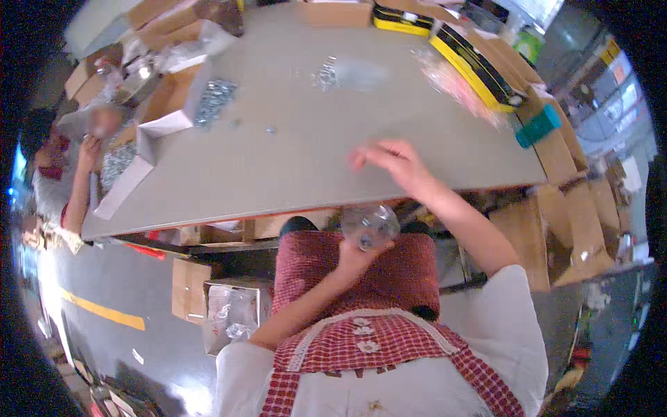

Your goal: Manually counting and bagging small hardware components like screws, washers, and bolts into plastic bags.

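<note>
My left hand [358,256] is closed around a small clear plastic bag [370,226] with small metal parts inside, held over my lap below the table's front edge. My right hand [389,160] hovers over the grey table [292,167] near its front edge, fingers loosely curled; I cannot make out anything in it. A pile of small metal screws [325,73] lies with another clear bag [361,71] at the table's far middle. Single loose screws [271,128] lie further left.
An open cardboard box [174,104] with metal parts [214,101] stands at the table's left. Yellow-and-black cases [479,69] and a teal object [538,125] line the right side. Another person [83,160] sits at the left. Cardboard boxes [229,306] stand on the floor.
</note>
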The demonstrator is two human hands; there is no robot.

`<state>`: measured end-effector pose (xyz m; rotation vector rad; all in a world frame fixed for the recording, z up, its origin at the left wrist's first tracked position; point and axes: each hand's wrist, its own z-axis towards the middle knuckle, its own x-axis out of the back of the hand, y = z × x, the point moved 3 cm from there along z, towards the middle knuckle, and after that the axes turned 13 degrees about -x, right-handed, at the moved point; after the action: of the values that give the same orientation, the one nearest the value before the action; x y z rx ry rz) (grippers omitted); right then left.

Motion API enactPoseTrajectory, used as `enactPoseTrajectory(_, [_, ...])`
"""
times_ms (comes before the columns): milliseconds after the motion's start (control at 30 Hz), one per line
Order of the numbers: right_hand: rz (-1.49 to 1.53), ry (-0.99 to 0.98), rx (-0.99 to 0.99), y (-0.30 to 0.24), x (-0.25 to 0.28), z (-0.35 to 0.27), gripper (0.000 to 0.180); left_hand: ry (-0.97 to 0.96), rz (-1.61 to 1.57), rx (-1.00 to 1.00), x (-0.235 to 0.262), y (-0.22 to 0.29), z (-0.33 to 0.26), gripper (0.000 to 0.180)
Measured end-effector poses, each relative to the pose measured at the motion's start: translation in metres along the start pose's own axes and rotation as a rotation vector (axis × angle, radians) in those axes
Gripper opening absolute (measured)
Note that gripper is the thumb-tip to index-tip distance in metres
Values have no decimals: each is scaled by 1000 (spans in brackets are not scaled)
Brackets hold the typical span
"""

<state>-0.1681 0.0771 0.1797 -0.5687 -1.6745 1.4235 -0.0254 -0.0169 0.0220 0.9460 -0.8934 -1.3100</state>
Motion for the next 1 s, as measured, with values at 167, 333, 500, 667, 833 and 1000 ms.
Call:
enactPoseTrajectory(167, [-1134,403,-93,51,27,87,54,-33,119,110,-19,-29,-27,51])
enactPoseTrajectory(333, [-1192,293,-345,57,83,78,66,-147,-69,-153,-45,-25,-17,53])
enactPoseTrajectory(500, [-1210,215,-140,72,69,90,64,-92,-104,37,-19,4,-13,58])
enactPoseTrajectory(667, [-1276,210,-140,63,59,71,64,-97,-84,16,-20,-16,-7,55])
enactPoseTrajectory(833, [-1374,330,-229,47,59,65,64,-131,-67,11,-21,-11,-7,52])
enactPoseTrajectory(1000, [-1301,166,-152,51,59,84,62,-64,-77,48,-12,16,-7,49])
